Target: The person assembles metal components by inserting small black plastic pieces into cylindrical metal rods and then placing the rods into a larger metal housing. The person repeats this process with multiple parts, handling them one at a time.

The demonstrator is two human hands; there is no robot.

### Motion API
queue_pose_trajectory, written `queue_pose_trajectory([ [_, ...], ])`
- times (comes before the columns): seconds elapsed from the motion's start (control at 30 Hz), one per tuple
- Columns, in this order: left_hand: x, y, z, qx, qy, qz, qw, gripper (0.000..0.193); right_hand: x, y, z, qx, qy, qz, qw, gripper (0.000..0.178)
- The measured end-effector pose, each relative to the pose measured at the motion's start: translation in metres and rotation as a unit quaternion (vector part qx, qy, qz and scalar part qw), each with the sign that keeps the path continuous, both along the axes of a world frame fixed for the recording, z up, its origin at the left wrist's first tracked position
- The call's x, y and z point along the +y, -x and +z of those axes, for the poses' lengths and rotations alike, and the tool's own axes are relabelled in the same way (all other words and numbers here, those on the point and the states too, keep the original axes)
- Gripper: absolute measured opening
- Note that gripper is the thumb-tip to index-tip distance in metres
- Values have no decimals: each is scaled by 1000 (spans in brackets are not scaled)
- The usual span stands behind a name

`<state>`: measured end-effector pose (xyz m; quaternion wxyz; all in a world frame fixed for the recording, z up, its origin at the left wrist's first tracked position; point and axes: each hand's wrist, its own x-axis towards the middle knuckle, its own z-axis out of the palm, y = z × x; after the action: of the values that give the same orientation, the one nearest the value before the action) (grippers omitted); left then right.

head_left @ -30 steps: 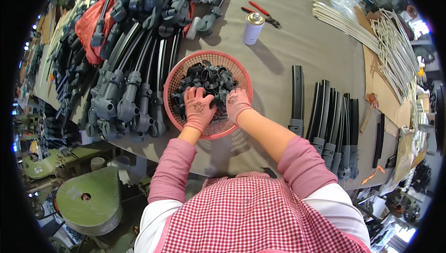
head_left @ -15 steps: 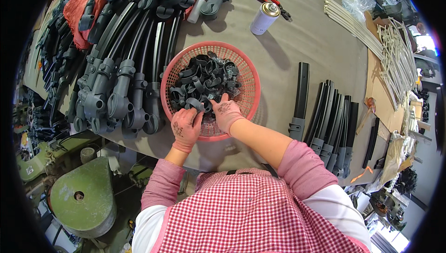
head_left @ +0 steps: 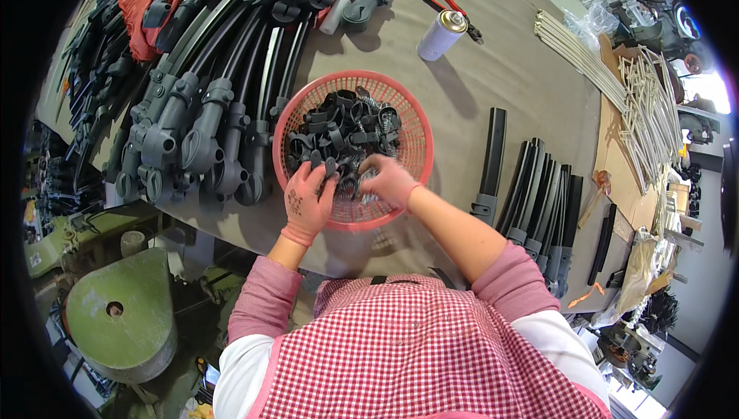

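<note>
Lower left of frame: green machine housing (head_left: 119, 311). Upper left: heap of dark grey jointed tubes (head_left: 202, 142). Left of centre: gloved left hand (head_left: 305, 202), thumb and fingers pinching a black clip (head_left: 331, 166) over the near-left part of the pink basket (head_left: 351, 75). Basket at centre, holding black curved parts (head_left: 339, 123). Gloved right hand (head_left: 391, 182) over its near-right part, fingers curled; cannot tell whether grasping anything. Top centre: spray can (head_left: 441, 36). Right: row of black tubes (head_left: 531, 188).
</note>
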<state>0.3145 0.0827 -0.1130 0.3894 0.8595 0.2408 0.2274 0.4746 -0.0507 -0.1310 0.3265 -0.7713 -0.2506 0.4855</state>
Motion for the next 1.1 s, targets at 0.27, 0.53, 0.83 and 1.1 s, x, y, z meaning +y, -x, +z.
queue_pose_trajectory([
  [0.27,-53,-12,14,-77,325,33,942,22,-33,-10,35,493,-213,-311,784,27],
  [0.53,-95,-39,41,-109,399,120,903,19,-34,-13,42,595,-311,-418,612,12],
  [0.83,-118,-19,98,-185,332,143,914,22,-55,-6,109,501,-301,-211,784,17],
  [1.1,-109,1,154,-128,445,-115,879,21,-125,26,183,307,-263,-72,912,18],
])
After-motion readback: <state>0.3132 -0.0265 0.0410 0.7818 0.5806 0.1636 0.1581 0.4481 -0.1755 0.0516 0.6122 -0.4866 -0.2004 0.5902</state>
